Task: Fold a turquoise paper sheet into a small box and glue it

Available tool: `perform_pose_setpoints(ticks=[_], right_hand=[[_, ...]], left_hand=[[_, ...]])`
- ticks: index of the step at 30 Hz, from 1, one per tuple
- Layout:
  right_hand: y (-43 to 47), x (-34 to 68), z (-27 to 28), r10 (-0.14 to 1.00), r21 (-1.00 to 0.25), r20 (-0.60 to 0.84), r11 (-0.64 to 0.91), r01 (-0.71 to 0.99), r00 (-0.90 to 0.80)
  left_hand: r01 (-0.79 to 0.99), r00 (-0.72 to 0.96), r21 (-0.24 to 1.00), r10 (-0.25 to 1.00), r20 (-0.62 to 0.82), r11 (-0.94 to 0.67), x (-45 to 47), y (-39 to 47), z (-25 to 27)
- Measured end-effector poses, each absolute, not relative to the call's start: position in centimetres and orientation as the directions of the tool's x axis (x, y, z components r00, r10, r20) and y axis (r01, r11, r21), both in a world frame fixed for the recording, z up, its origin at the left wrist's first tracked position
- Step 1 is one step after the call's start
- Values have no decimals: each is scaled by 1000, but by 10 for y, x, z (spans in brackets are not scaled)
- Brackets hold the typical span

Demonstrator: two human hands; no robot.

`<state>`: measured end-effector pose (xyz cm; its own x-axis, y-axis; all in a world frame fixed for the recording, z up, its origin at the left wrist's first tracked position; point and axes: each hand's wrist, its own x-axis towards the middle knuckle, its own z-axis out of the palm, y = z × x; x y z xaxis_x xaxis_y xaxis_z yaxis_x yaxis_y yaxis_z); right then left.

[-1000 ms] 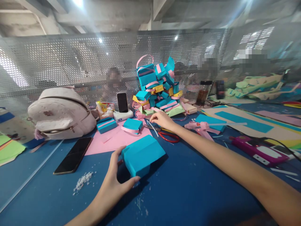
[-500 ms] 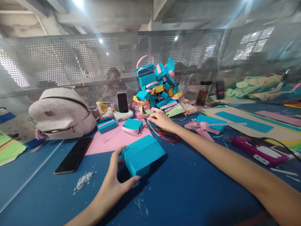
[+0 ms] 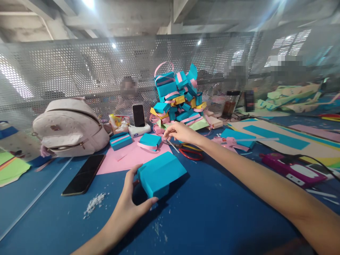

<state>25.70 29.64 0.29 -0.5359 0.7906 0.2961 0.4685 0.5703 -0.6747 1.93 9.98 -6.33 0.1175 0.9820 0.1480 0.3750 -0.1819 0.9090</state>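
A folded blue paper box [image 3: 162, 173] rests in my left hand [image 3: 130, 202], thumb on its near side and fingers around its left end. My right hand [image 3: 182, 132] reaches forward over the table with its fingers curled together; what lies between the fingertips is too small to make out. Just below those fingertips is a thin white strip [image 3: 174, 146], beside the scissors [image 3: 190, 153] with red and yellow handles. A small blue paper bag with a pink strap [image 3: 149, 142] lies on the pink sheet [image 3: 114, 161], left of my right hand.
Behind my right hand rises a pile of blue, yellow and pink paper bags [image 3: 167, 88]. A white backpack [image 3: 69, 127] and black phone [image 3: 83, 175] are at left. To the right lie a pink glue gun [image 3: 225, 142], a purple power strip [image 3: 292, 168] and coloured sheets [image 3: 276, 136].
My right hand has shifted slightly left and nearer to me, its fingers pointing lower. The white strip by it has changed position a little. My left hand and the blue box stay put.
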Motion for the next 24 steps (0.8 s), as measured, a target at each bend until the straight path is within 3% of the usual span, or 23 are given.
perform_pose_setpoints(ticks=[11, 13, 16, 18, 24], right_hand=[[284, 257, 5, 798, -690, 322, 566, 451, -510], [283, 258, 6, 781, -617, 345, 607, 501, -521], [283, 258, 8, 759, -386, 414, 647, 658, -503], [282, 258, 9, 755, -295, 443, 631, 717, -483], [282, 256, 7, 758, -275, 424, 629, 728, -495]], left_hand=[[378, 134, 903, 977, 166, -206, 17, 101, -65], [378, 135, 903, 977, 163, -203, 17, 100, -65], [371, 139, 907, 978, 159, -200, 17, 100, -66], [368, 140, 907, 976, 166, -206, 17, 100, -66], [377, 140, 901, 975, 171, -213, 18, 101, -64]])
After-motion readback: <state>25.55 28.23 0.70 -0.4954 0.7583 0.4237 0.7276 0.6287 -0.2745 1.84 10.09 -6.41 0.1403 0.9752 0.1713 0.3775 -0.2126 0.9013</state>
